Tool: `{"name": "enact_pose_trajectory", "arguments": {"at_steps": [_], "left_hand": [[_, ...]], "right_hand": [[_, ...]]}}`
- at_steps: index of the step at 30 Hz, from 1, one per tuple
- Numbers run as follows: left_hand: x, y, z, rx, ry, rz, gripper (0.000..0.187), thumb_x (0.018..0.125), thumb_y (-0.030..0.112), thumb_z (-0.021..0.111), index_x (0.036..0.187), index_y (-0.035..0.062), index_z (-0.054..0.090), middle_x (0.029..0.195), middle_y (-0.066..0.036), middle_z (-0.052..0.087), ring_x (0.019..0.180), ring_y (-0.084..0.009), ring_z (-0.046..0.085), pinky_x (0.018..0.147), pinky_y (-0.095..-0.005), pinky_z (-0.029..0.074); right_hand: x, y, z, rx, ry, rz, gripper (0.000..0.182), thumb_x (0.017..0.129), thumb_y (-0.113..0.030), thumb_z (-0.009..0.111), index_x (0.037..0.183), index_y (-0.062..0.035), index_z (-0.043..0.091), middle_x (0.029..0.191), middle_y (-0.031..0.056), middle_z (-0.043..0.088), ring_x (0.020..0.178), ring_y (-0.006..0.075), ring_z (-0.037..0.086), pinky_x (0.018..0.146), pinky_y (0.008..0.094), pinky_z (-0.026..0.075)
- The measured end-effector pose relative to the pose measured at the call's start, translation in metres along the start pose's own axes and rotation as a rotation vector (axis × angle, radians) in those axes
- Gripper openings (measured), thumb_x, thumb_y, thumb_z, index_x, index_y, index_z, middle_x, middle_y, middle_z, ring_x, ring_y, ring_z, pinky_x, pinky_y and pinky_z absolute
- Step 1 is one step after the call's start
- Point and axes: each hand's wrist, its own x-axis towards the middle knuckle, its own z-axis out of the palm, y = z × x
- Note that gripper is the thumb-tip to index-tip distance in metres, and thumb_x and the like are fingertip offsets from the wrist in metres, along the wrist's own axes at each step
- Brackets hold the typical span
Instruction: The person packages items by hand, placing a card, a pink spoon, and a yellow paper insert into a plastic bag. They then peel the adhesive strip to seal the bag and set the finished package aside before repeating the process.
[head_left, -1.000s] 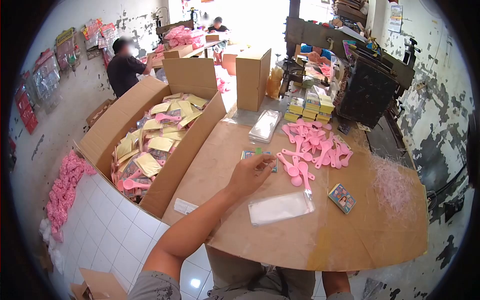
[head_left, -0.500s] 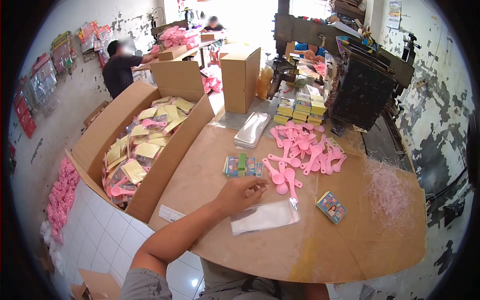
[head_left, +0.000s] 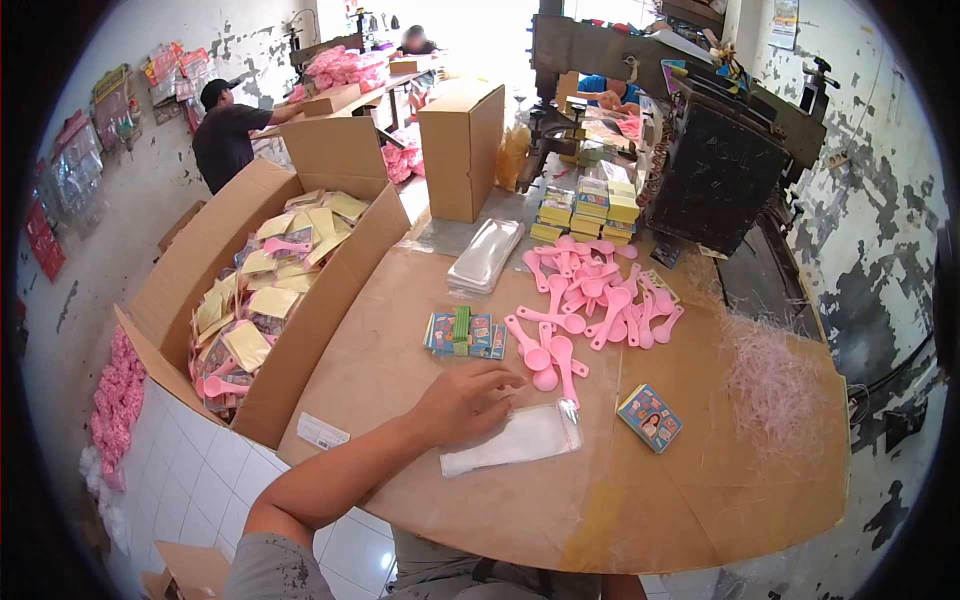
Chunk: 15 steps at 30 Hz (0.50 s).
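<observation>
My left hand (head_left: pixel 465 403) rests over the upper left part of a stack of clear plastic bags (head_left: pixel 520 440), fingers loosely bent and apart, with nothing visible between them. Just beyond it lie blue printed cards (head_left: pixel 484 340) with a green banded bundle (head_left: pixel 461 328) on top. Close to the fingertips are pink measuring spoons (head_left: pixel 538 356), part of a larger spoon pile (head_left: pixel 605 290). A stack of printed cards (head_left: pixel 650 418) sits to the right of the bags. My right hand is out of sight below the table edge.
A large carton (head_left: pixel 335 290) of packed pouches stands at the left. Farther back are clear bags (head_left: pixel 486 255), yellow-edged card stacks (head_left: pixel 590 212), an upright box (head_left: pixel 462 150) and a black machine (head_left: pixel 715 165). Pink-tinted plastic strips (head_left: pixel 770 385) lie right. A person (head_left: pixel 230 135) works behind.
My left hand has drawn back slightly toward me and over the bags. The camera view has shifted a little, moving most things leftward in the picture.
</observation>
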Motion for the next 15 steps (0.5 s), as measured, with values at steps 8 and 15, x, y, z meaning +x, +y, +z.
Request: {"name": "enact_pose_trajectory", "arguments": {"at_steps": [8, 15], "left_hand": [[0.0, 0.003, 0.002, 0.105, -0.038, 0.084, 0.04, 0.087, 0.013, 0.075, 0.126, 0.0056, 0.065, 0.116, -0.016, 0.066, 0.105, -0.0358, 0.067, 0.087, -0.0457, 0.055], [0.004, 0.018, 0.014, 0.272, -0.081, -0.01, 0.039, 0.092, 0.02, 0.072, 0.125, 0.002, 0.063, 0.125, -0.017, 0.06, 0.117, -0.0344, 0.058, 0.098, -0.0464, 0.048]], "right_hand": [[-0.143, -0.006, -0.061, 0.368, -0.435, 0.003, 0.041, 0.089, -0.013, 0.071, 0.128, -0.0016, 0.067, 0.121, 0.0223, 0.072, 0.108, 0.0407, 0.068, 0.094, 0.0481, 0.054], [-0.081, -0.115, -0.289, 0.793, -0.926, -0.191, 0.022, 0.102, -0.019, 0.069, 0.116, -0.0022, 0.072, 0.11, 0.0145, 0.075, 0.101, 0.0286, 0.072, 0.087, 0.0402, 0.056]]}}
